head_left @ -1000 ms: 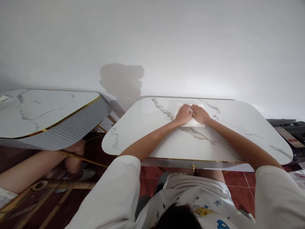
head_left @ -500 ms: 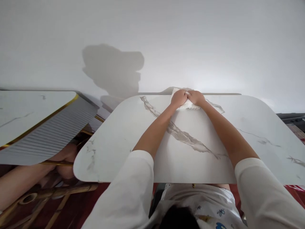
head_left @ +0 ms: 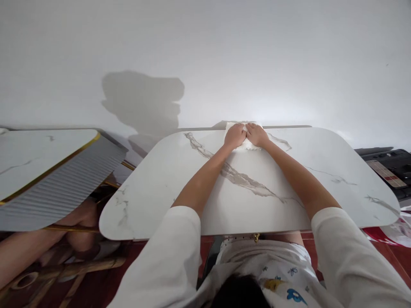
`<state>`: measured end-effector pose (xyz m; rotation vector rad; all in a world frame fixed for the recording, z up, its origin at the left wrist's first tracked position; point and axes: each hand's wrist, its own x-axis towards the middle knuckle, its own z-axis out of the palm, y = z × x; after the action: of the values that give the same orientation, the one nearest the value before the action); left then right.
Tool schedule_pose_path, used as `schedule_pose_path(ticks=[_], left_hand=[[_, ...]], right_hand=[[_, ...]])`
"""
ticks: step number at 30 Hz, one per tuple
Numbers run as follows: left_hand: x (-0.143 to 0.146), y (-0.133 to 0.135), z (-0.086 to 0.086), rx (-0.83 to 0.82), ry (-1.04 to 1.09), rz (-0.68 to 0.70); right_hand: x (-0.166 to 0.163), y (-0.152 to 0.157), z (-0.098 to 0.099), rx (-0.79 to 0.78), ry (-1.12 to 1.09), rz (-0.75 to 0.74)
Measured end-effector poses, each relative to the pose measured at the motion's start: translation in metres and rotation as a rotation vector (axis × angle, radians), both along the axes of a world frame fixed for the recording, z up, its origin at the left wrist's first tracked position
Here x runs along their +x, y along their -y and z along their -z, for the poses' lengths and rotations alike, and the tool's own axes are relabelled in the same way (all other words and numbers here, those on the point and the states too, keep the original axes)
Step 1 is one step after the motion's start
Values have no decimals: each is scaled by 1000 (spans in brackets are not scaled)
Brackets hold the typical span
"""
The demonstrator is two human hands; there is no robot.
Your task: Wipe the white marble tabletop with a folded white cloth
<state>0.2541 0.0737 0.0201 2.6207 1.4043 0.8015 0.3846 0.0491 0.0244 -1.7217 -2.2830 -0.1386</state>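
My left hand (head_left: 235, 136) and my right hand (head_left: 257, 135) lie side by side at the far edge of a white marble-patterned tabletop (head_left: 180, 179). Both press down on a white cloth (head_left: 251, 146), fingers bent over it and thumbs close together. The cloth is spread flat beneath them, its ragged lower edge showing below the hands. Its far side reaches the table's back edge by the wall. My fingertips are partly hidden, and both arms stretch forward across the table.
A white wall (head_left: 272, 64) rises right behind the table. At left stands another marble-patterned table (head_left: 48, 149) with gold trim and a ribbed grey side. Another person's leg (head_left: 32, 252) and a bamboo chair (head_left: 77, 267) are below it. Dark objects (head_left: 398, 160) sit at right.
My view has shifted slightly, bringing in more of the right side. Both hands remain on the cloth at the far edge, a touch nearer to me.
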Motion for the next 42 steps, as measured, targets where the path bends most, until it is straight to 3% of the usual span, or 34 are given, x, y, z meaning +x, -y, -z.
schedule_pose_path(ticks=[10,20,26,30,34,37,42], left_hand=[[-17,81,8,23,-21,19],[-51,208,11,-107,-132,41],[-43,254,11,-137,-82,29],[-16,264,8,-170,-62,58],[3,252,8,-141,-58,119],[8,227,9,-128,-56,111],[16,169,6,-74,-40,105]], right_hand=[[-17,87,0,-77,0,14],[-43,218,0,-101,8,-14],[-29,257,1,-97,-17,-38],[-5,269,0,-94,20,-15],[10,266,-1,-71,32,35],[12,243,-1,-78,38,41],[20,179,-4,-63,50,1]])
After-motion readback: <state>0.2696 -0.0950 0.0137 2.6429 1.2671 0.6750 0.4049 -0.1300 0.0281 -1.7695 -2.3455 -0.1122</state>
